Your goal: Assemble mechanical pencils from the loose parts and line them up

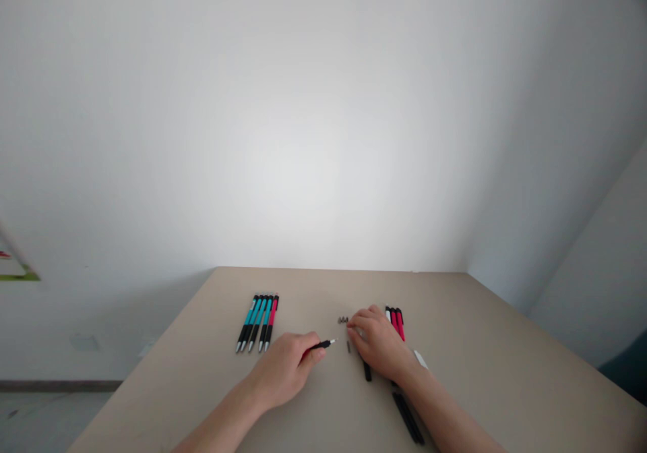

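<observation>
My left hand [289, 367] is closed around a pen [322, 345] with a red barrel and a black grip. A thin white tip sticks out of the pen's front end, pointing right. My right hand [377, 340] rests low over the table with its fingers curled and close together. Whatever its fingertips may pinch is too small or hidden to make out. Just left of those fingers lie several small metal pieces [343, 319], and nearer to me a short dark piece [348, 347]. A black pen part [366, 371] shows partly from beneath the right hand.
Several pens [260, 321], turquoise and one red with black grips, lie side by side on the table [303, 288] at left. Red barrels [399, 321] and a white one [387, 313] lie beyond my right hand. Black tubes [407, 418] lie by my right forearm. A wall [323, 136] stands behind.
</observation>
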The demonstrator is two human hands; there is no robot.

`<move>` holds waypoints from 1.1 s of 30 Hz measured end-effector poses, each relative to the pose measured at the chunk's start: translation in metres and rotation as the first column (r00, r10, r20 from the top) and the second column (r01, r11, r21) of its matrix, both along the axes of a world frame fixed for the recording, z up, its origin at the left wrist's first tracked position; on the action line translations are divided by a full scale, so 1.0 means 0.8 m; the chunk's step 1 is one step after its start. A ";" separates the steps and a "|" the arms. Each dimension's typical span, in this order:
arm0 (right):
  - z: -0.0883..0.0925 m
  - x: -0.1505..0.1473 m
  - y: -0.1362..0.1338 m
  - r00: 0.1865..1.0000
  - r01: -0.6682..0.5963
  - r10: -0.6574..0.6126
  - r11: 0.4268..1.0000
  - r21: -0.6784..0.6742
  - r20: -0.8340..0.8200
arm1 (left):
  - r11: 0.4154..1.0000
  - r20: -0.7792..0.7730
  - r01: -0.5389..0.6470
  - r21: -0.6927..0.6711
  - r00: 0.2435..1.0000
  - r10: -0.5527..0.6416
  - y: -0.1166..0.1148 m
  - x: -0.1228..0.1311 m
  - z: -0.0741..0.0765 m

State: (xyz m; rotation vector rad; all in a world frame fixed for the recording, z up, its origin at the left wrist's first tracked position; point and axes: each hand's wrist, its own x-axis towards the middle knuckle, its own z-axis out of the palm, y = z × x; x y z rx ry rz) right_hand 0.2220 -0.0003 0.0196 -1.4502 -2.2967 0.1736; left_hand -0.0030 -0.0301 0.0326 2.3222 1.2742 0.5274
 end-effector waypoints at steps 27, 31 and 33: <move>0.008 -0.012 -0.006 0.973 0.019 -0.013 1.000 0.020 -0.230 | 1.000 -0.006 -0.023 0.018 1.000 0.023 0.002 -0.002 -0.003; 0.014 -0.018 -0.019 0.868 -0.003 -0.051 0.994 -0.107 -0.494 | 0.999 0.003 -0.044 0.027 0.999 0.043 0.003 -0.002 -0.002; 0.015 -0.022 -0.022 0.816 -0.039 -0.068 0.984 -0.172 -0.574 | 0.998 0.006 -0.049 0.028 0.999 0.049 0.003 -0.001 -0.001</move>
